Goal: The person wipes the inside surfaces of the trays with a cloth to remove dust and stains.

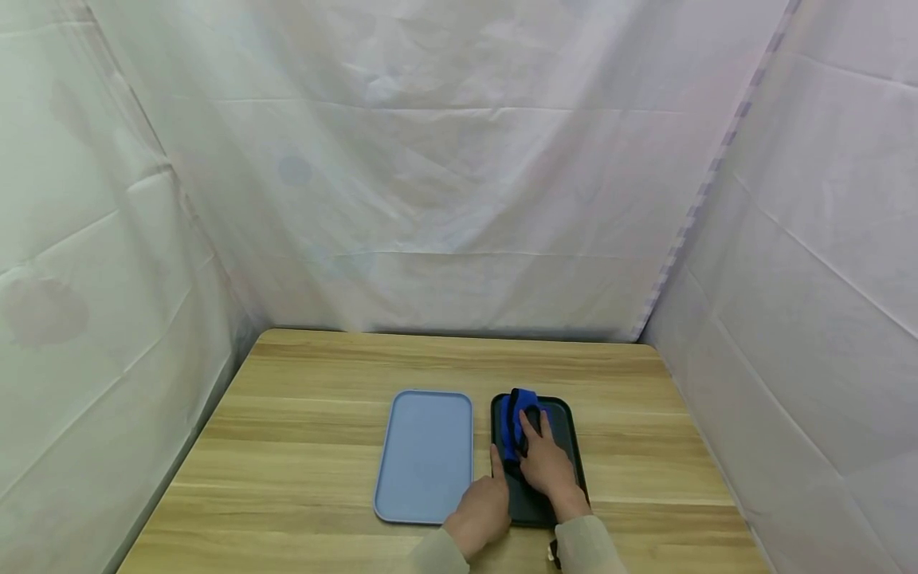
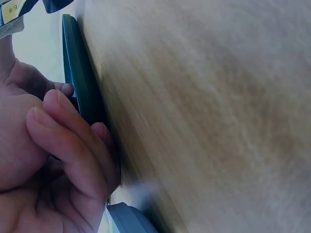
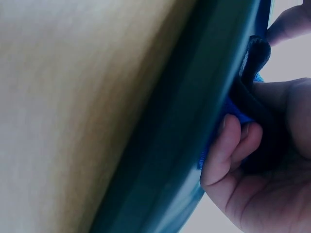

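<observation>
A blue fabric strap with black bands (image 1: pixel 527 397) lies bunched on a dark green tray (image 1: pixel 529 507). My right hand (image 1: pixel 551 469) is on the strap, with two fingers spread over it. In the right wrist view, the thumb meets the black band (image 3: pixel 256 57) and the lower fingers curl beside it. My left hand (image 1: pixel 482 510) stays at the tray's left edge, its index finger straight along that edge and the other fingers loosely curled. The left wrist view shows nothing inside those curled fingers (image 2: pixel 73 145). Part of the strap is hidden under my right hand.
Left of the dark tray lies a light blue tray (image 1: pixel 428 454) with a raised rim. Both trays stand on a wood-grain table (image 1: pixel 308 446). White sheets (image 1: pixel 445 183) hang behind the table and along both sides.
</observation>
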### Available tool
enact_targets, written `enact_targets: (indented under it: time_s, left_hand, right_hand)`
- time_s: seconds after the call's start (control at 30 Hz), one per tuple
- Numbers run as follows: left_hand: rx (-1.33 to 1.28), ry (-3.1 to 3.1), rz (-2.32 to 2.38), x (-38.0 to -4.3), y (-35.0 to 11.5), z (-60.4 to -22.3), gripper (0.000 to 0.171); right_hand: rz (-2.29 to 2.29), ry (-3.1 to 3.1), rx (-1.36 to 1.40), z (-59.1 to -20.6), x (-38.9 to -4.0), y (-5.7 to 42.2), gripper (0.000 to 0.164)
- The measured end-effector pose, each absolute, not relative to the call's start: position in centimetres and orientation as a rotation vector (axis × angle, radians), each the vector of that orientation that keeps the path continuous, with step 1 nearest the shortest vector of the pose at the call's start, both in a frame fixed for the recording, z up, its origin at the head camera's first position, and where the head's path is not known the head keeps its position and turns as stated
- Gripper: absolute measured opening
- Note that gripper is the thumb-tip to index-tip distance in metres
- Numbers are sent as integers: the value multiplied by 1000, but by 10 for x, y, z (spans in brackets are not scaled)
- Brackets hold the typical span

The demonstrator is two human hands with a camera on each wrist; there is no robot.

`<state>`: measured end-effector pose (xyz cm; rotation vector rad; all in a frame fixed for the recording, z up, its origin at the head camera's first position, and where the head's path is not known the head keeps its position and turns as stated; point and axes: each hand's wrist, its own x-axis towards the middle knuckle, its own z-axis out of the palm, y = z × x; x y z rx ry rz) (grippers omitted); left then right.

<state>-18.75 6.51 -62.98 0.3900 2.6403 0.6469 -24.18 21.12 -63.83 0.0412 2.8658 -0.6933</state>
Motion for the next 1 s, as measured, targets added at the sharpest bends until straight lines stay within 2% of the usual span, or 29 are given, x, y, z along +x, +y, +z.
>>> enact_targets:
  time_s: [1.0]
  left_hand:
    - [367,2637,658,-186,66,-631,101]
  right_hand:
    - [-714,2868,9,-632,-227,205,74]
